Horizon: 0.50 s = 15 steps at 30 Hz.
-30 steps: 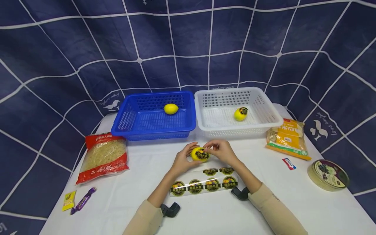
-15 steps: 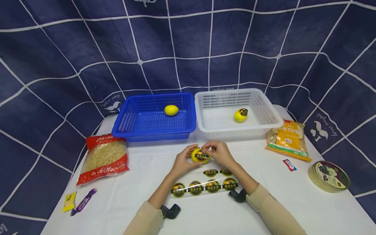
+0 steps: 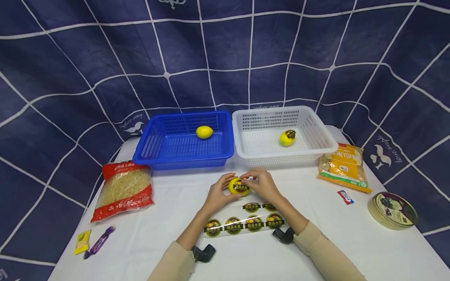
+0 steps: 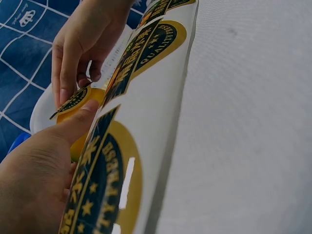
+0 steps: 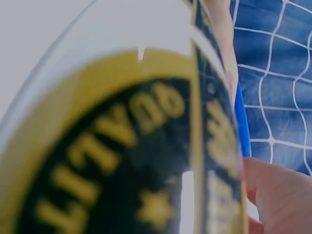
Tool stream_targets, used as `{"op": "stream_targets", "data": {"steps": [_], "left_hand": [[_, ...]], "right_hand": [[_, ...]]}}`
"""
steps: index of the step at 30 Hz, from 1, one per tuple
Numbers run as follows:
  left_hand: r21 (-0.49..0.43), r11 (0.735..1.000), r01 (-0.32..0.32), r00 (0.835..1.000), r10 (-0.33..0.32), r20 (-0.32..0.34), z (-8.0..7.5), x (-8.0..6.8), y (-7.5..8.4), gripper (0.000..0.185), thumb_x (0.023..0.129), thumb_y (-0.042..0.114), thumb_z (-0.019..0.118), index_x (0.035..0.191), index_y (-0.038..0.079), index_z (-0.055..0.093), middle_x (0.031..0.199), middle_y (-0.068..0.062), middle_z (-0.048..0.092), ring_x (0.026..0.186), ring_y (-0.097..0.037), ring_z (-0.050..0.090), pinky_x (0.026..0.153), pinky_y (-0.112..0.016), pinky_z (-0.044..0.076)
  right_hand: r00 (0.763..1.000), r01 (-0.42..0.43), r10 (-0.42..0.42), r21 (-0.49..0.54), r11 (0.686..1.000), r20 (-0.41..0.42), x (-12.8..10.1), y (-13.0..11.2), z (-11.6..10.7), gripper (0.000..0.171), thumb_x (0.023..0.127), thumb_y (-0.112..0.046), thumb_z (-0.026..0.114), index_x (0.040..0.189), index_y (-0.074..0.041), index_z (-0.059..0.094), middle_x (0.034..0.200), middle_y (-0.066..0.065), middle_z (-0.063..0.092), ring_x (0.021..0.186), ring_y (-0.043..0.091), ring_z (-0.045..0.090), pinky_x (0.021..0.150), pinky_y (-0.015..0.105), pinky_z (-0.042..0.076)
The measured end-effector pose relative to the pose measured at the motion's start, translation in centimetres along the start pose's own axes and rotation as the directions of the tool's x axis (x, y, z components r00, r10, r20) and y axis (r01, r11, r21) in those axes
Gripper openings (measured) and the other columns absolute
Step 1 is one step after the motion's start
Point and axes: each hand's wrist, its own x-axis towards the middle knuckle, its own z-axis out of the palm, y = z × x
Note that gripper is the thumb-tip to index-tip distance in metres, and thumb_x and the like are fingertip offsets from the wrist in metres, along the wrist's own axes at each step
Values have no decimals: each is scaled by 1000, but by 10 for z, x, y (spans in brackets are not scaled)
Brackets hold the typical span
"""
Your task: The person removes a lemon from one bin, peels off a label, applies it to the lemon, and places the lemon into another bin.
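Observation:
In the head view my left hand (image 3: 216, 195) holds a yellow lemon (image 3: 231, 187) from its left side, thumb below and fingers above. A round black-and-gold sticker (image 3: 241, 186) with a dark banner lies over the lemon's upper face. My right hand (image 3: 261, 184) pinches the right edge of that sticker. The left wrist view shows the sticker's banner end (image 4: 53, 116) standing off the lemon's curve. Just below the hands, a clear sheet of similar stickers (image 3: 243, 225) lies on the table and fills much of both wrist views.
A blue basket (image 3: 183, 162) with one plain lemon (image 3: 204, 132) and a white basket (image 3: 288, 156) with a stickered lemon (image 3: 286, 139) stand behind. Pasta bag (image 3: 124, 187), yellow packet (image 3: 82, 242) and purple candy (image 3: 99, 242) lie left; orange bag (image 3: 344, 168), small packet (image 3: 346, 197) and round tin (image 3: 393, 210) right.
The sticker, tilted a second ago, now lies straighter and flatter over the lemon. My right hand's fingers have shifted slightly at its edge; the left hand keeps its hold.

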Motion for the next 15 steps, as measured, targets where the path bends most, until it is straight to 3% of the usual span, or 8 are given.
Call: {"op": "stream_targets", "data": {"steps": [5, 9, 15], "left_hand": [[2, 1000, 12, 1000, -12, 0, -1, 0, -2, 71, 72, 6, 79, 131, -5, 42, 125, -19, 54, 116, -29, 51, 98, -36, 43], [-4, 1000, 21, 1000, -21, 7, -2, -1, -4, 69, 73, 6, 78, 131, -5, 43, 126, -18, 53, 117, -28, 50, 98, -35, 43], [-16, 1000, 19, 1000, -19, 7, -1, -1, -6, 66, 73, 6, 78, 129, -4, 45, 127, -17, 53, 118, -29, 50, 98, -36, 43]], "right_hand": [[991, 127, -125, 48, 991, -40, -3, 6, 1, 22, 76, -18, 77, 97, -13, 73, 94, -3, 67, 86, 18, 54, 70, 32, 48], [975, 222, -221, 65, 973, -11, -5, 10, 3, 27, 74, -20, 78, 100, -13, 72, 100, -3, 68, 91, 14, 51, 74, 28, 43], [966, 257, -257, 26, 966, 24, -7, 15, 7, 33, 73, -24, 79, 103, -12, 71, 102, -3, 68, 92, 12, 52, 76, 29, 43]]}}
